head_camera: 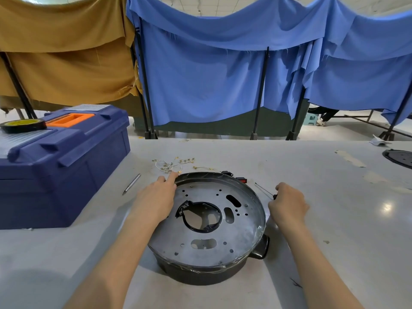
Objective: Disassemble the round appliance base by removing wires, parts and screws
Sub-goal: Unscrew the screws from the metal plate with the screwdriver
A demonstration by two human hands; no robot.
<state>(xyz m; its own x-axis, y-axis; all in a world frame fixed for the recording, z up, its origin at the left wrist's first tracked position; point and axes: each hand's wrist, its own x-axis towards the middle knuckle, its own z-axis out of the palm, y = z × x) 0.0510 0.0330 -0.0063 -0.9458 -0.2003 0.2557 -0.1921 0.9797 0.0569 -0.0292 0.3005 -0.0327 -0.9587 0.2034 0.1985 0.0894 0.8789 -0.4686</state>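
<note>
Both of my grips are sitting at the sides of the piece. My right grip [287,204] is curling its fingers round the black handle of a thin metal screwdriver [264,190], clamped on it, with the shaft pointing away over the worktop. I judge I am holding the tool ready for screws. My left grip [159,196] is lying fairly straight-fingered on the left rim and clasping nothing, the forefinger reaching along the far edge. It seems to be steadying the piece against sliding.

Between them the round appliance base of dark plastic with a grey perforated metal plate [223,239] is resting on the pale grey worktop [334,219]. Loose white wires with brass terminals [171,163] are lying just beyond it and apart from it, so the wiring looks already out. A small red switch [242,180] is lying just behind the far rim. A large blue plastic toolbox [66,157] is standing well to the left.

My palm is hiding most of the screwdriver handle, and the tip is too fine to read. A few small heads are showing on the plate, but I cannot tell how many are screws. A dark round object [399,158] is being cut off by the right edge.
</note>
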